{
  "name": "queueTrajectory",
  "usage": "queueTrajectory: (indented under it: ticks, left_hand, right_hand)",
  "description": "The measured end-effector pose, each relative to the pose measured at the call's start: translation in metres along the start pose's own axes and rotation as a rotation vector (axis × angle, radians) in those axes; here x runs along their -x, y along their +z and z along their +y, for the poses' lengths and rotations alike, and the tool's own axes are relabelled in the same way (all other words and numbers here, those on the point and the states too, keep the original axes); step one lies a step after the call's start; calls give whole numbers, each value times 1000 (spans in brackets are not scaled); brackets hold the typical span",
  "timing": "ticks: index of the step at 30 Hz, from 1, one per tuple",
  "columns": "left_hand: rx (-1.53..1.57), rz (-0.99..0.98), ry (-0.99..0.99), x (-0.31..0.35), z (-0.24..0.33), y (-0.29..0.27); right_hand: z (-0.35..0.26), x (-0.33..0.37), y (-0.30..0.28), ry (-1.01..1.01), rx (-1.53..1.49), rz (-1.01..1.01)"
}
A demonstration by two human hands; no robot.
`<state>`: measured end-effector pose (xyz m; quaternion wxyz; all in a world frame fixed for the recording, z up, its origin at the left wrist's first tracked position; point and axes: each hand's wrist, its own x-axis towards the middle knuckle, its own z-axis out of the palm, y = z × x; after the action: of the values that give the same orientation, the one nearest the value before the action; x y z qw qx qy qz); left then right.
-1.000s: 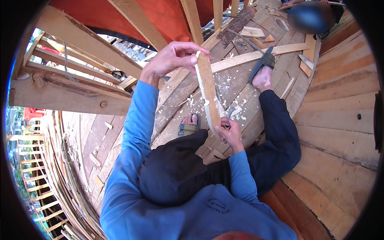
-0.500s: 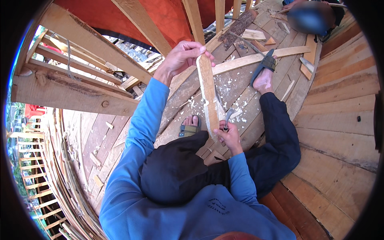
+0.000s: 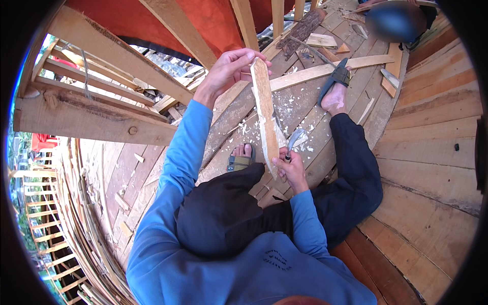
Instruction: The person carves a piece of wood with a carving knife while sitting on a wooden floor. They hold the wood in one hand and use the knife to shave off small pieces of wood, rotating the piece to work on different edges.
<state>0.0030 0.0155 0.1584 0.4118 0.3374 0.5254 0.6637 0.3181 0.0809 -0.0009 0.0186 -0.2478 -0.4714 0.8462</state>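
My left hand [image 3: 231,72] pinches the upper end of a long, flat piece of wood [image 3: 264,104], roughly carved, with a pointed top and a narrowing lower end. The piece stands nearly upright in front of me. In my right hand [image 3: 293,172] is a knife [image 3: 294,138] with a short curved metal blade and a dark handle, the blade pointing up and away. My right thumb lies against the wood's lower edge. Part of the handle is hidden by my fingers. Pale shavings [image 3: 304,127] are scattered on the planks beyond the knife.
My sandalled feet rest on the plank floor [image 3: 122,173]. A long curved board [image 3: 330,70] and a rough log [image 3: 300,35] lie ahead. Upright wooden ribs [image 3: 178,30] stand ahead left, and a plank wall [image 3: 427,137] rises at right. Another person [image 3: 396,23] is at the far right.
The knife blade has swung more upright, away from the wood. The wood has turned and shifted slightly, and my left hand's fingers have moved a little along its upper end.
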Motion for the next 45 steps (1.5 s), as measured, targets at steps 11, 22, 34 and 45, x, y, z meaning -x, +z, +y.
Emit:
queueTrajectory:
  ticks: [11,22,34,45]
  left_hand:
    - [42,130,-47,-8,-17,-7]
    - [87,92,-30,-6,-16,-7]
    - [-20,91,22,13,-6,9]
    - [-36,101,20,18,-10,-6]
  right_hand:
    - [-9,5,9,28,-41,11]
    - [-3,2,4,7,-106,-9]
    - [-1,4,-1,113,-268,-117]
    - [-2,5,1,167,-254,-141]
